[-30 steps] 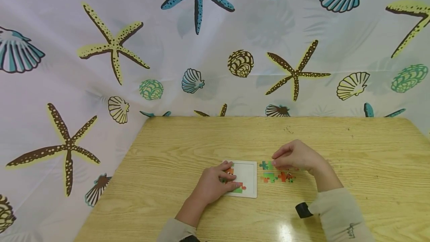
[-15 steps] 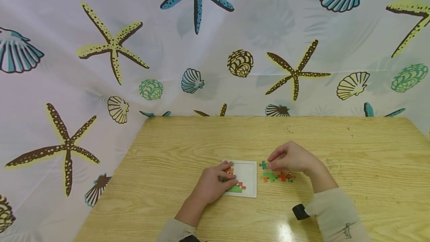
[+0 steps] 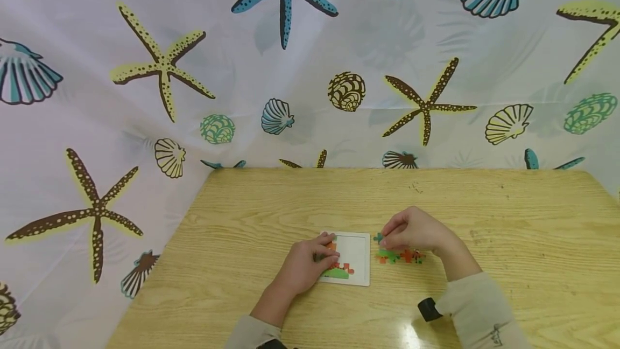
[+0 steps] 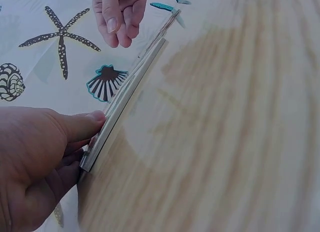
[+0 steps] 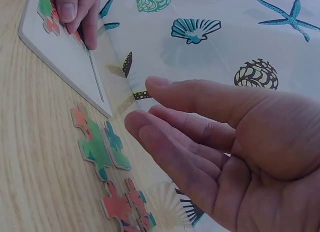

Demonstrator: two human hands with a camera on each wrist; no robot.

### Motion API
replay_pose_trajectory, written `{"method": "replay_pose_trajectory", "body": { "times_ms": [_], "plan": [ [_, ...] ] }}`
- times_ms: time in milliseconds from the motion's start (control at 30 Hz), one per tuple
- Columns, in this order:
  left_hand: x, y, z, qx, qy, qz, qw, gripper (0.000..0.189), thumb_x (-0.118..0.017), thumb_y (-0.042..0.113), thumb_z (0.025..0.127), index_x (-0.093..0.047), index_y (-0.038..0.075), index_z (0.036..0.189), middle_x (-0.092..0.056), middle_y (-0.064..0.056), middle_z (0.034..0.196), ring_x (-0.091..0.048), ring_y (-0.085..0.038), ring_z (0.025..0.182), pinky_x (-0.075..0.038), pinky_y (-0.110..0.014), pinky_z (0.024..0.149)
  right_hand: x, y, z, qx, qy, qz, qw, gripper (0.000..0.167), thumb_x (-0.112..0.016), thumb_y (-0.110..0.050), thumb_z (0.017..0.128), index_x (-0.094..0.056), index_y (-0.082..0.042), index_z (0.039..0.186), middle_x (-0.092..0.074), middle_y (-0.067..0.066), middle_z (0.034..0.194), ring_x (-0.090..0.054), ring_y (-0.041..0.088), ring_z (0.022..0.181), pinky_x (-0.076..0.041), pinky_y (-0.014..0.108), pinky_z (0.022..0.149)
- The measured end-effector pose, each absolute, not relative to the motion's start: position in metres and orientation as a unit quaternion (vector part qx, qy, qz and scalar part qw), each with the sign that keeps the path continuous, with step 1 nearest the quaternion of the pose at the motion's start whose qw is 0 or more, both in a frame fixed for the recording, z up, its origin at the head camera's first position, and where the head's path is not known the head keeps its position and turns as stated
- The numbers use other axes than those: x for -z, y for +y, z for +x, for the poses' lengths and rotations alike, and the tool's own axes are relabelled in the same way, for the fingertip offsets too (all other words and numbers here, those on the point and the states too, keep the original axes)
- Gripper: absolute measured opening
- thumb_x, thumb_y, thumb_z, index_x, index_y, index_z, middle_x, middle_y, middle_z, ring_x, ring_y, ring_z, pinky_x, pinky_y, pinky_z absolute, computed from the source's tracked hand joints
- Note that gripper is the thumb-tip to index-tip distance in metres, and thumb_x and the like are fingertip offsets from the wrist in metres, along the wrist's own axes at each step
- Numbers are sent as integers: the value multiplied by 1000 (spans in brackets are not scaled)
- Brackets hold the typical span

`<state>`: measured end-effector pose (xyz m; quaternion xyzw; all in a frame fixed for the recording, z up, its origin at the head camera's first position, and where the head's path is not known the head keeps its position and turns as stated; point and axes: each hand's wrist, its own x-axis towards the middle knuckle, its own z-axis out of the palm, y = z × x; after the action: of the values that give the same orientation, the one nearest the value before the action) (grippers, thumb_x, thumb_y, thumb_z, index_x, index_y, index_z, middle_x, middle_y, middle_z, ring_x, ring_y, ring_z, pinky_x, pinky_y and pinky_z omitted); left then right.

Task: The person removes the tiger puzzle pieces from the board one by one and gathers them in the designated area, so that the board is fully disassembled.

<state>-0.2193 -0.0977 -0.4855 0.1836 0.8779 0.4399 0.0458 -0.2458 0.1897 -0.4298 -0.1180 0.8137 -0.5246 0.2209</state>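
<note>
A white-framed puzzle tray (image 3: 354,257) lies on the table, with orange and green pieces (image 3: 339,273) fitted along its left side and bottom. My left hand (image 3: 304,269) rests over the tray's left part, its thumb and fingers touching the pieces there. In the left wrist view the thumb presses at the tray's edge. My right hand (image 3: 420,232) hovers just right of the tray, above the loose pieces. The right wrist view has that hand's thumb (image 5: 200,97) apart from its fingers, with nothing between them. Below it lie a green piece (image 5: 95,148), a teal piece (image 5: 116,144) and red pieces (image 5: 117,206).
The wooden table (image 3: 271,198) reaches back to a white cloth (image 3: 310,139) printed with starfish and shells. The cloth hangs along the back and left. A black wrist strap piece (image 3: 429,309) sticks out at my right sleeve.
My right hand has drifted left over the loose pieces, uncovering the red ones and covering more of the teal one. My left thumb has slid slightly left, showing more of the fitted pieces.
</note>
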Motion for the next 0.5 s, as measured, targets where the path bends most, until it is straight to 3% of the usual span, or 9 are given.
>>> {"method": "replay_pose_trajectory", "body": {
  "times_ms": [500],
  "plan": [
    [484,-97,-218,-441,878,186,26,10,-79,9,92,-83,4,100,-65,-14,141,-51,-34,142,-43,-48,114,429,177,-241,525,813,-138,210,20,-78,-3,91,-72,10,105,-77,12,92,-74,19,82,-63,37,76]
  ]
}}
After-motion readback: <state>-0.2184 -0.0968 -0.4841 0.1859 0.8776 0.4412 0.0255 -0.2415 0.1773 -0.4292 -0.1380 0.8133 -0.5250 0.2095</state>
